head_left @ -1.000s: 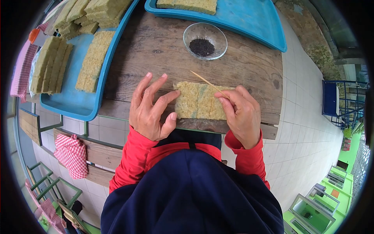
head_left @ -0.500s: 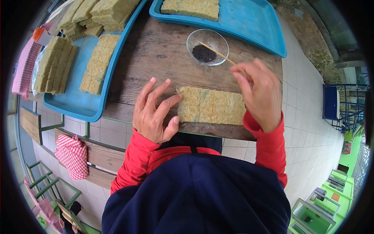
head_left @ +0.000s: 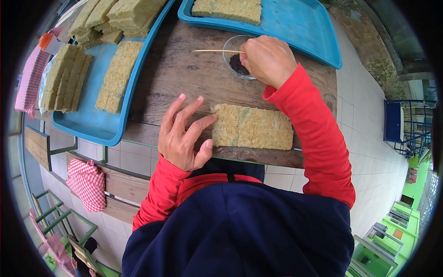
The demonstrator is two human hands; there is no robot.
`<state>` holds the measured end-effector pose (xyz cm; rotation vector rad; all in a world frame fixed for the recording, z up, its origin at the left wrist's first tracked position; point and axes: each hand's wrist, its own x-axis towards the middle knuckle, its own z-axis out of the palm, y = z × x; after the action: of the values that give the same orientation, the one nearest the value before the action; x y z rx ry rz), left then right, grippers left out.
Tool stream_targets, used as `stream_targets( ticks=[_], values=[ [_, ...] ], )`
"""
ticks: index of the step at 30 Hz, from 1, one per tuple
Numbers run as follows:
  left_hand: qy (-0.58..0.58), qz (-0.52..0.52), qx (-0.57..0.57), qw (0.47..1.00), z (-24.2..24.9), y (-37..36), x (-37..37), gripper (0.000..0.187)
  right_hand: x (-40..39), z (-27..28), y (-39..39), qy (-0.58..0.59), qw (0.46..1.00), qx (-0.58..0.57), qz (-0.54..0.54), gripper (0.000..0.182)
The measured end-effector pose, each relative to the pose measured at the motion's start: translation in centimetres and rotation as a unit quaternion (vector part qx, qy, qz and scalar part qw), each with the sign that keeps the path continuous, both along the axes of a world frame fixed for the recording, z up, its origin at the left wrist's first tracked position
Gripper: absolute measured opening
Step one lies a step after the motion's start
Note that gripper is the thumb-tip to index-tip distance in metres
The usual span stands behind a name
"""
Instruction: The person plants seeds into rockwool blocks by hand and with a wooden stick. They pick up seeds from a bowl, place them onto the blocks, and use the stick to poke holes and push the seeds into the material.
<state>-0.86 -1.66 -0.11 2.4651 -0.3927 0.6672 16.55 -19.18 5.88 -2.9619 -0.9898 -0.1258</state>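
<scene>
A scored, yellowish rockwool slab (head_left: pixel 254 128) lies flat near the front edge of the wooden table. At its left end, my left hand (head_left: pixel 182 137) has its fingers spread, one fingertip right at the slab's edge. My right hand (head_left: pixel 270 61) is over the right side of a small glass bowl (head_left: pixel 229 45), fingers pinched on a thin wooden skewer (head_left: pixel 210 51). The skewer's free end points left, past the bowl's rim. Inside the bowl sits a heap of tiny dark grains, like seeds (head_left: pixel 237 66), partly hidden by my fingers.
A blue tray (head_left: pixel 304 30) at the back holds another slab (head_left: pixel 228 10). To the left, a second blue tray (head_left: pixel 94 127) carries several slabs, some stacked. A red checked cloth bundle (head_left: pixel 86 185) rests on a bench (head_left: pixel 122 184) beyond the table edge.
My right hand has moved left and away from me, from above the slab's right end to the bowl. The skewer now points left across the bowl. My left hand stays in place.
</scene>
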Motion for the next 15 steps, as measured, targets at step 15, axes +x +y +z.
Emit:
stream_targets(
  ticks=[15],
  values=[
    [-0.003,0.004,0.011,1.000,-0.2,0.1,-0.1,0.044,-5.8,3.5,-4.8,-0.024,0.976,0.211,0.039,0.007]
  ],
)
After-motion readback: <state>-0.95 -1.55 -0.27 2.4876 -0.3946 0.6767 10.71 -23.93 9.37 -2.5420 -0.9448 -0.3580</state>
